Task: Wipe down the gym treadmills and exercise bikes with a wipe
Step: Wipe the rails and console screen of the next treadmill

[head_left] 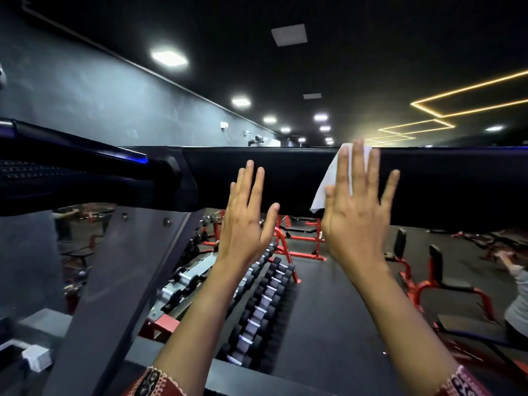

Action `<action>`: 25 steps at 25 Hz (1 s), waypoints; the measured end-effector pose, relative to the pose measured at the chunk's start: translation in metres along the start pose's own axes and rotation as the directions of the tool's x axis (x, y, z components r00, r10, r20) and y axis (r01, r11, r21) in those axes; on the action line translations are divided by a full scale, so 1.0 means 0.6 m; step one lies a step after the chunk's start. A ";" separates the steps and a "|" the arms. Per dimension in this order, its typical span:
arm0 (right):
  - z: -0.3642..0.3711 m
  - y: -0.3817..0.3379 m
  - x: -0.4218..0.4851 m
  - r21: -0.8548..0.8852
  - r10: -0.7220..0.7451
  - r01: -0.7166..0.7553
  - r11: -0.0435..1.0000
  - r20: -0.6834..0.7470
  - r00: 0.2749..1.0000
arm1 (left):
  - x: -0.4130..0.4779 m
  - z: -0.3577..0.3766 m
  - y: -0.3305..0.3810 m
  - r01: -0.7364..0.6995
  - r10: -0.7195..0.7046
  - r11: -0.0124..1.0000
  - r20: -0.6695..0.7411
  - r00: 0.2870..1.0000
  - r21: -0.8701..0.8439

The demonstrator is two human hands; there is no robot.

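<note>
Panel: one wide black treadmill console panel, smooth and faintly glossy, a long slab with a rounded top edge; it runs behind both sets of fingertips and on past them to either side.
Upright: one flat grey metal upright, matte and slanted, below and to the left of the left fingers; two round bolt heads sit near its top.
Weights: rows of black dumbbells with pale handles on a red rack, below the left palm and far beyond it; too many to count surely.
Right hand: right hand, all five fingers straight and fanned wide, pressing flat on the wipe; the middle fingertip reaches the panel's top edge.
Left hand: left hand, four fingers straight and close together, thumb out to the side, holding nothing; the fingertips lie over the panel's lower face, actual contact not clear.
Wipe: one thin white wipe, soft and creased, pinned against the panel under the right fingers, a loose corner hanging past the thumb side.
Cuffs: two red patterned woven cuffs, one at each forearm.
</note>
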State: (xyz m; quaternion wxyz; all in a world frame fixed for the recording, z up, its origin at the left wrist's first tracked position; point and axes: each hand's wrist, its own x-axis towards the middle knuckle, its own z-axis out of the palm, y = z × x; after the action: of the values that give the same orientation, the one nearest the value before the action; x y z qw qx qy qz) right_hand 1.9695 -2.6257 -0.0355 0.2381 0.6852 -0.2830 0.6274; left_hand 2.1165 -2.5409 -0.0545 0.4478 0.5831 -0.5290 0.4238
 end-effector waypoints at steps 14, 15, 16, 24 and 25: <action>-0.055 0.142 -0.012 -0.060 -0.007 0.004 0.998 -0.054 0.999 | 0.013 0.074 0.126 -0.130 0.121 0.986 -0.091 0.989 -0.105; -0.065 0.158 -0.018 -0.034 0.107 -0.110 0.993 -0.086 0.991 | 0.013 0.079 0.135 -0.144 0.133 0.984 -0.099 0.986 -0.105; -0.070 0.165 -0.028 -0.012 0.164 -0.166 0.986 -0.097 0.982 | 0.015 0.084 0.145 -0.153 0.142 0.983 -0.109 0.984 -0.105; -0.092 0.230 -0.026 -0.043 0.181 -0.190 0.981 -0.152 0.972 | 0.029 0.119 0.219 -0.329 0.323 0.943 -0.112 0.940 -0.043; -0.092 0.227 -0.031 -0.013 0.193 -0.197 0.980 -0.157 0.969 | 0.030 0.121 0.225 -0.334 0.327 0.942 -0.121 0.937 -0.038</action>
State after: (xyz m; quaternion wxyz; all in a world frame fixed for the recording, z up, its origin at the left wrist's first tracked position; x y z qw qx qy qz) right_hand 1.8349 -2.6853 -0.0524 0.2062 0.5997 -0.3384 0.6952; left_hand 1.9849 -2.6213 -0.0443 0.4163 0.4478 -0.6053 0.5097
